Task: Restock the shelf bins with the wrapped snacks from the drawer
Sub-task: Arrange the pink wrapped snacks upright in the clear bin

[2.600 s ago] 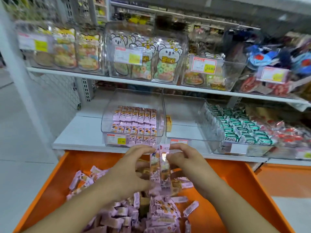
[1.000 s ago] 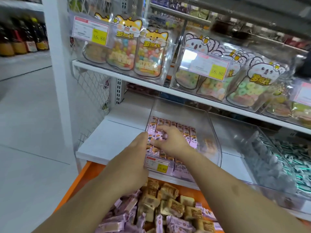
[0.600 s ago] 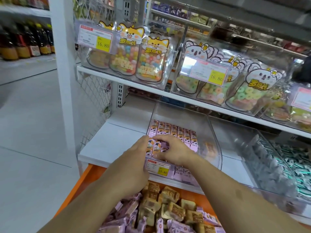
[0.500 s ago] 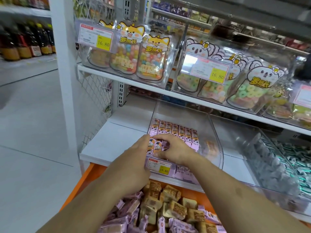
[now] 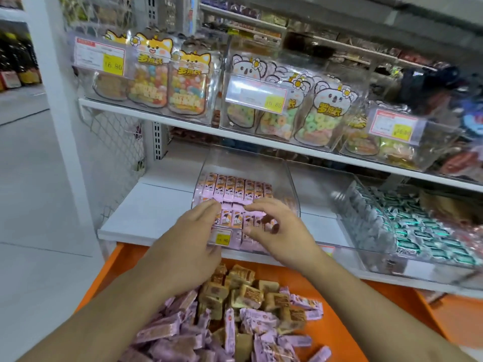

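Observation:
A clear shelf bin holds neat rows of pink wrapped snacks and carries a yellow price tag on its front. My left hand lies against the bin's front left, fingertips touching the front row. Just above the front rows, my right hand hovers with fingers loosely curled, holding nothing. Below them the orange drawer is open, with a heap of loose pink snacks and brown wrapped snacks.
An empty clear bin stands right of the pink one, then a bin of green-wrapped sweets. The shelf above carries bins of bagged candy. A white post and wire mesh close the left side.
Both hands carried pink snacks from over the drawer up into the bin. My right hand has since drawn back from the rows toward the bin's front and is empty.

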`<state>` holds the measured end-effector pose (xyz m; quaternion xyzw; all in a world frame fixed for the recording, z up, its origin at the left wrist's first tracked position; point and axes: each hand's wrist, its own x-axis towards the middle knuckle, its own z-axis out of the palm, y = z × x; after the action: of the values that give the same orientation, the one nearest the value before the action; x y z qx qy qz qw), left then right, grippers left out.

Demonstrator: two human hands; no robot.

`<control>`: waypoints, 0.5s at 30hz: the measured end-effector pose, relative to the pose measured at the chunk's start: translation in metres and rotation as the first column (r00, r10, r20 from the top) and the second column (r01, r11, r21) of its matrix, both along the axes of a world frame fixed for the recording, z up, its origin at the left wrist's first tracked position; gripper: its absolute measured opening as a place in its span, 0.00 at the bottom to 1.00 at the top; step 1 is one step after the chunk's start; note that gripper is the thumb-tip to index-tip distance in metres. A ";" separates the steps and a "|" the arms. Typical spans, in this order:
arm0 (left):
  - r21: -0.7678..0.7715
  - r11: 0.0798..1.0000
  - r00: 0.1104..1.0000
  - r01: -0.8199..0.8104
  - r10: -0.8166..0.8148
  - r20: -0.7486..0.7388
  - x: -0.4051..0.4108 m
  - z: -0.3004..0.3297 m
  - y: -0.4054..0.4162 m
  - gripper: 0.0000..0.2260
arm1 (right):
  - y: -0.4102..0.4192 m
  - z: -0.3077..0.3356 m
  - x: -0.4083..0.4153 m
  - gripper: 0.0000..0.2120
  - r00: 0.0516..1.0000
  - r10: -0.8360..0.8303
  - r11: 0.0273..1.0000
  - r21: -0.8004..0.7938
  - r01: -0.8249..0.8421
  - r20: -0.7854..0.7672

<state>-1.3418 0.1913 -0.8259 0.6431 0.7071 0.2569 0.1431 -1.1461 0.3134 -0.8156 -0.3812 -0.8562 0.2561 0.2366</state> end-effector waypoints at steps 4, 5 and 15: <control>-0.074 0.990 0.993 0.119 -0.117 0.028 0.038 -0.004 -0.014 0.35 | -0.035 -0.018 0.057 0.17 1.000 -0.020 0.998 -0.058 0.020 0.005; -0.106 0.984 0.990 0.143 -0.140 0.030 0.046 -0.012 -0.014 0.35 | -0.039 -0.027 0.070 0.17 0.999 -0.040 0.996 -0.082 0.042 0.023; -0.537 0.805 0.955 0.251 -0.296 0.004 0.108 -0.148 -0.006 0.33 | -0.045 -0.175 0.153 0.25 0.881 -0.004 0.882 -0.413 0.226 0.474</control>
<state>-1.2337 0.1850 -0.9739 0.6830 0.6554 0.0016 0.3225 -0.9934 0.2681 -0.9910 -0.5271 -0.7780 0.3376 -0.0537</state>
